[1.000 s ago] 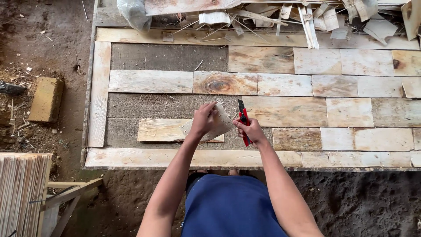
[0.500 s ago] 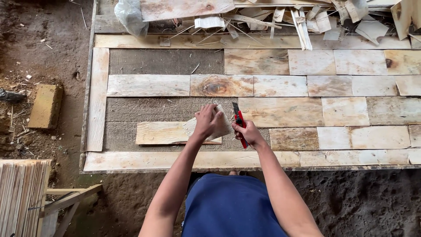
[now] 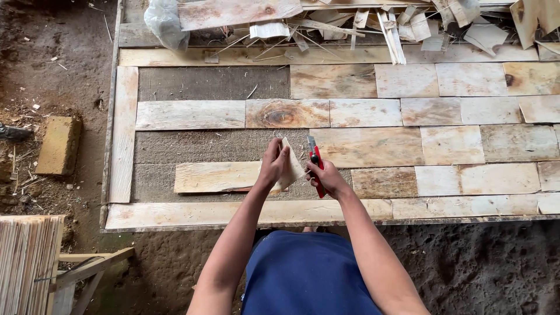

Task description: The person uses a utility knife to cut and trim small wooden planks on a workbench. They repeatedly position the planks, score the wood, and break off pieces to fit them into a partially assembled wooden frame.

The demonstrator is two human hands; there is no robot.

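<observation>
My left hand [image 3: 272,166] grips a thin, pale piece of wood veneer [image 3: 293,169], holding it raised over the panel. My right hand [image 3: 328,177] is closed around a red utility knife [image 3: 315,164] with its blade extended, right beside the veneer's edge. Below the hands a longer pale veneer strip [image 3: 217,177] lies flat on the grey board. The large panel [image 3: 210,84] is covered with rows of rectangular wood veneer pieces [image 3: 361,146], with bare grey patches at the left.
Scrap wood offcuts [image 3: 408,26] and a clear plastic bag [image 3: 163,23] pile up along the panel's far edge. A yellowish block [image 3: 58,146] lies on the dirt floor at left. A stack of thin slats [image 3: 26,262] stands at lower left.
The hands with the veneer piece and knife stay close together; the view has shifted slightly, and the knife sits a little nearer the veneer's edge.
</observation>
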